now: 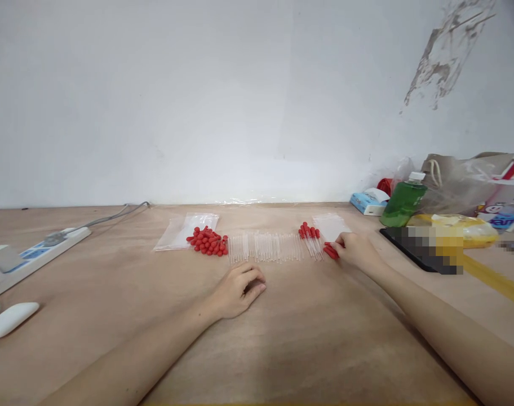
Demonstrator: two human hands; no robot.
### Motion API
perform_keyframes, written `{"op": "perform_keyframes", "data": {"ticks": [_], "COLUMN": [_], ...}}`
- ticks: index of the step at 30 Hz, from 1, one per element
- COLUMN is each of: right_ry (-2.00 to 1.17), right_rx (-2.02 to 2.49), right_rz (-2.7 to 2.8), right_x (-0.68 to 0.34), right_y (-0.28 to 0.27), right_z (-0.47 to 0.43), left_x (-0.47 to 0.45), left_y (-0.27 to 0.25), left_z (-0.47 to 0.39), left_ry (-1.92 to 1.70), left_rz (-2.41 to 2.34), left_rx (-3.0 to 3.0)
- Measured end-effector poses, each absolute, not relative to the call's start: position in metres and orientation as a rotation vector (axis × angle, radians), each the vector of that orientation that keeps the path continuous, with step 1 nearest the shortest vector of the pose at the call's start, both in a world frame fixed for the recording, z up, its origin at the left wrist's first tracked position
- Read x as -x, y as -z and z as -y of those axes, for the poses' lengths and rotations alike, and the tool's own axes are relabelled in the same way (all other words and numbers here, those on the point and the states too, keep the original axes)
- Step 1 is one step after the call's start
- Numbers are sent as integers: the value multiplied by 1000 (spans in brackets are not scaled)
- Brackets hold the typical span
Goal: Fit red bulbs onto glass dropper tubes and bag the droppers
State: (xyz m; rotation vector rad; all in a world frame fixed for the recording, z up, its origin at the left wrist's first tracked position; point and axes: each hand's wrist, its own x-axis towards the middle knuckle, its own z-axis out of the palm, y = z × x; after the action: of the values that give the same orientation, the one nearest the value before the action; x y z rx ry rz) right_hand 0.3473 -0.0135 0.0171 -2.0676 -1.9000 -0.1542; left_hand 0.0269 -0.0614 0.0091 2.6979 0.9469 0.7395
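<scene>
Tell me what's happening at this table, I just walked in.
A person's right hand is at some small red pieces; whether it grips one is unclear. The loosely curled left hand is by the light-brown tabletop's row of thin clear tubes. That row lies between a pile of rounded red bulbs and a small group of red-topped clear tubes.

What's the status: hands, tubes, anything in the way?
Right hand at red bulbs, grip unclear. Left hand holding nothing visible, near clear tubes. Tubes lie in a row, red bulb pile at its left end. Nothing seen blocking either hand.
</scene>
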Motion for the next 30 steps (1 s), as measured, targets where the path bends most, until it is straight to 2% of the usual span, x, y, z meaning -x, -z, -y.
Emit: {"op": "perform_keyframes", "data": {"ticks": [5,9,13,16,20,30], "right_ry": [235,234,214,273,255,105], "right_rx": [1990,1654,1242,1100,1020,981], "right_rz": [1798,1741,1964,2138,2235,2193], "right_x": [-347,-335,-300,-269,-241,-236], "right_y": [-18,-17,-10,-6,-6,8], "right_z": [15,22,34,44,53,48], "left_x": [-25,-4,22,26,13,5], "left_y": [-12,-36,-66,-73,-67,-59], "left_z": [58,28,-18,-46,-66,-84], "left_ry": [-896,-1042,-666,-308,-64,137], "left_rz": [-1126,-1703,-2161,-2151,-2018,-1951], "left_rx": [-2769,-2741,-2580,-2539,-2562,-2524]}}
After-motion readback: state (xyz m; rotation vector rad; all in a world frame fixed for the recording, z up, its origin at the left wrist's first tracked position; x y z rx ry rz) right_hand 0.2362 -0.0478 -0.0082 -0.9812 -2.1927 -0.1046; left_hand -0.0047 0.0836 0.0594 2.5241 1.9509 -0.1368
